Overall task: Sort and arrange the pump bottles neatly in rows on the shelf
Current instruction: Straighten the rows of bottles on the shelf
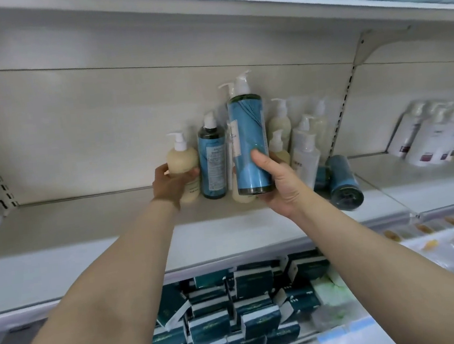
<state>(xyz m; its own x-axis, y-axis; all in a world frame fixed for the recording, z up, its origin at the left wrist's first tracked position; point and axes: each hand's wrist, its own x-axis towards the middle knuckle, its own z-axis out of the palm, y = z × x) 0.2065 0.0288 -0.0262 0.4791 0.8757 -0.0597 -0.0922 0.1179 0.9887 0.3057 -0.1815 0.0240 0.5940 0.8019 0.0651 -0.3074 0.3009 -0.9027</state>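
On the shelf [82, 218] my right hand [281, 185] had its grip clamped on the tall blue bottle [249, 143], upright, just right of its standing blue twin [212, 162]; my left hand [171, 184], farther left, gripped the cream bottle [183, 160].

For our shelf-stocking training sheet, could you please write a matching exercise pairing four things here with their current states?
Things:
1. Tall blue-labelled pump bottle
2. Round cream pump bottle
3. Dark teal cylindrical bottle
4. Dark bottle with blue label

States:
A. Lying on its side on the shelf
B. Standing upright, unheld
C. Gripped by the right hand
D. Held by the left hand

Pairs: 1-C, 2-D, 3-A, 4-B
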